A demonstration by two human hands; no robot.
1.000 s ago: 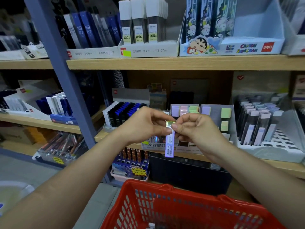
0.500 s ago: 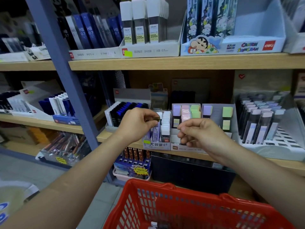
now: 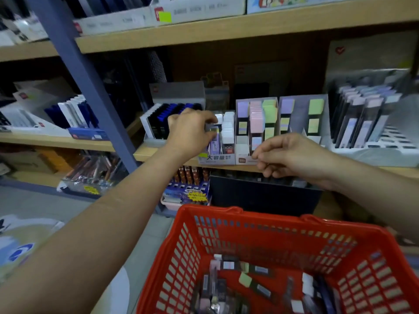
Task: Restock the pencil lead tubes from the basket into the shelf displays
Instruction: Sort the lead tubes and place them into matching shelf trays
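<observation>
My left hand (image 3: 190, 130) reaches into a small display box (image 3: 216, 158) on the middle shelf, its fingers curled over a purple lead tube (image 3: 214, 141) standing in the box's left row. White-capped tubes (image 3: 227, 132) fill the row beside it. My right hand (image 3: 292, 157) hovers with curled fingers in front of the shelf edge, and nothing shows in it. Below, the red basket (image 3: 226, 225) holds several loose lead tubes (image 3: 244, 279) on its bottom.
A pastel tube display (image 3: 256, 118) and a second one (image 3: 301, 114) stand right of the box; a grey rack of tubes (image 3: 367, 132) is further right. Blue and black tubes (image 3: 167, 118) sit left. A blue metal upright (image 3: 74, 71) crosses the shelves.
The purple tube held between both hands went with my left hand into the display box. My right hand let go and drew back down. The camera tilted downward, showing the basket's contents.
</observation>
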